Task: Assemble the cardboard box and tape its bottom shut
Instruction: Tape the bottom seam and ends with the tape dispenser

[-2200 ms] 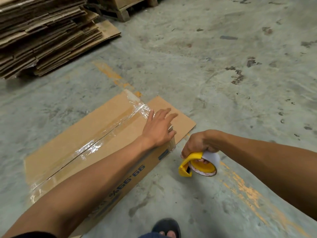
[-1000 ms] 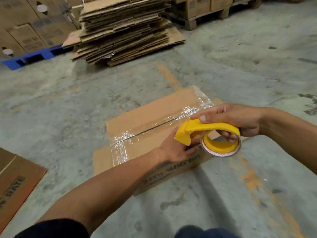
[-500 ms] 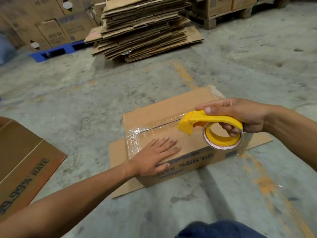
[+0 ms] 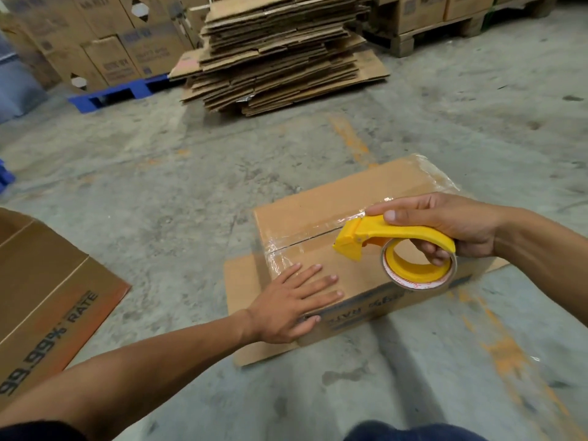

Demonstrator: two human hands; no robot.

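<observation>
A brown cardboard box (image 4: 321,208) stands upside down on the concrete floor, its bottom flaps closed and facing up. Clear tape (image 4: 305,241) runs along the centre seam and wrinkles over the left end. My left hand (image 4: 294,302) lies flat, fingers spread, on the near left corner of the box. My right hand (image 4: 445,224) grips a yellow tape dispenser (image 4: 397,249) with a roll of clear tape, held just above the seam near the box's middle. The box's lower flaps splay out on the floor around it.
An open box (image 4: 47,300) printed "99.99% RATE" lies at the left. A stack of flattened cartons (image 4: 276,52) sits behind, with printed boxes on a blue pallet (image 4: 117,93) at back left and a wooden pallet (image 4: 439,30) at back right. Bare concrete surrounds the box.
My right hand lifted the dispenser from beside the box to above the seam. My left hand moved from the far end to the near left corner. The view swung left.
</observation>
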